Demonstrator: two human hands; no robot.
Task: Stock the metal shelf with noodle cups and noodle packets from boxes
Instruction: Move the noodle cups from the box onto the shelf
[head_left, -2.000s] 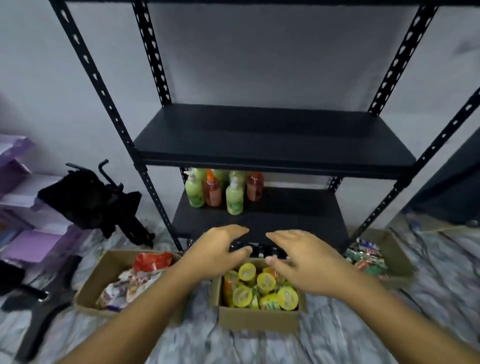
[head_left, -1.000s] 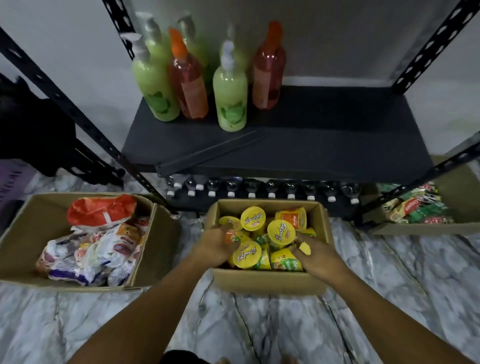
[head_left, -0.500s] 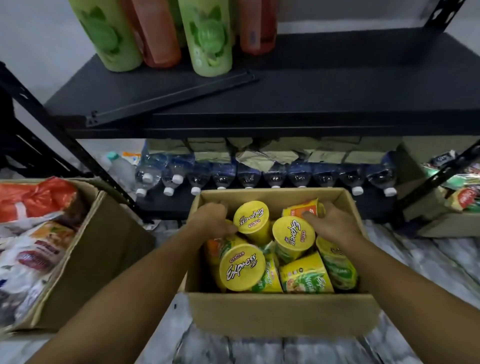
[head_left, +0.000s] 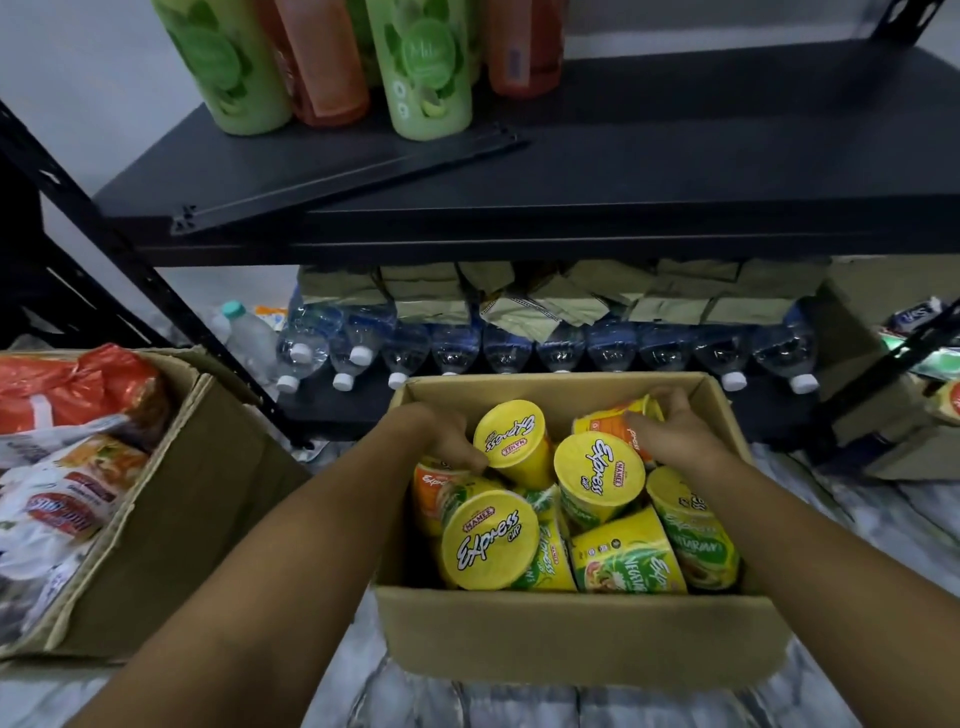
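Observation:
A cardboard box (head_left: 576, 639) on the floor holds several yellow-lidded noodle cups (head_left: 491, 545). My left hand (head_left: 436, 436) is inside it at the far left, fingers curled round an upright yellow cup (head_left: 514, 441). At the far right of the box, my right hand (head_left: 675, 431) grips an orange noodle cup (head_left: 608, 423) lying on its side. A second box (head_left: 182, 509) to the left holds noodle packets (head_left: 62, 499). The black metal shelf (head_left: 649, 171) rises just behind the boxes.
Green and orange pump bottles (head_left: 426, 67) stand at the shelf's back left, and a loose black bar (head_left: 343, 179) lies across it. Water bottles (head_left: 504, 351) and tan packets fill the bottom level. Another box with packets (head_left: 935, 410) sits at the right, on marble floor.
The view has dropped from the whole shelf down to the cup box. Both hands went into the box and closed on cups, the right one shifting onto the orange cup.

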